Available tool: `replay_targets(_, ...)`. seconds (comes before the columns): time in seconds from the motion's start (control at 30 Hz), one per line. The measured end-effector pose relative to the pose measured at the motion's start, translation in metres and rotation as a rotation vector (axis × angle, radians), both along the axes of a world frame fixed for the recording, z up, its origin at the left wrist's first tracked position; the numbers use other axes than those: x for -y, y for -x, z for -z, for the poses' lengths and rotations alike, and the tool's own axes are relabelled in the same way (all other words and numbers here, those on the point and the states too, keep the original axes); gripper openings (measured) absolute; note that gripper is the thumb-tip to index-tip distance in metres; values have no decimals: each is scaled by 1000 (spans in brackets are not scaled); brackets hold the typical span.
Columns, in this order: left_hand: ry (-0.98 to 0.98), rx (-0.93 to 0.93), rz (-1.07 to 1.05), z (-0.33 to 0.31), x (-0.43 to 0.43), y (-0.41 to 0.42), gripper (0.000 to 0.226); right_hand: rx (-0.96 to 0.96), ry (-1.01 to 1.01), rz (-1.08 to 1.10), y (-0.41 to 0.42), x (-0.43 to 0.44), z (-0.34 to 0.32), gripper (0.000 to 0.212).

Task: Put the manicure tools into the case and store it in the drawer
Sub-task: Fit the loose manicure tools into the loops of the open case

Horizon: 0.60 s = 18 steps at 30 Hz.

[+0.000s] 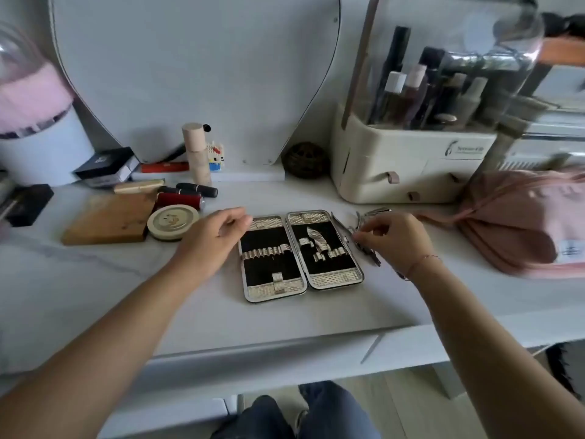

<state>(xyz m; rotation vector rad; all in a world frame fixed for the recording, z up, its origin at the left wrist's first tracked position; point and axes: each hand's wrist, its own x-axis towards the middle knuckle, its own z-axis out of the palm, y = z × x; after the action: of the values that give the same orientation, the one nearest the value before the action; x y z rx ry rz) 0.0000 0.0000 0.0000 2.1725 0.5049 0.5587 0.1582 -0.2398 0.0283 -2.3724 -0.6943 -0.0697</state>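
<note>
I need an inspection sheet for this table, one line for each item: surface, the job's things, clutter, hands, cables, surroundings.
Surface: white table, faintly veined.
Job's things: case lies open and flat, its loops look empty; tools lie in a heap just right of it.
Clutter: lipsticks, round tin and wooden box at the left; cosmetics organizer and pink bag at the right.
Hands: left hand at the case's upper left corner, fingers loosely curled; right hand over the tools, grip unclear.
Cables: nothing seen.
Surroundings: white panel behind the table; the person's knees below it.
</note>
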Motion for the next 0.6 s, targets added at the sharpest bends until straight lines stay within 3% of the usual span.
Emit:
replay_targets(0.13, 15, 1, 1, 0, -1, -1, 47, -17, 137, 63, -2, -6, 3, 16)
replay_targets(0.3, 58, -5, 5, -1, -3, -4, 39, -57, 165, 51, -5, -6, 1, 21)
replay_targets(0.4, 102, -56, 35, -7, -7, -10, 32, -88, 112, 40, -7, -4, -1, 22)
replay_targets(0.6, -1, -117, 79, -13, -20, -18, 33, -224, -29, -7, -8, -4, -5, 33)
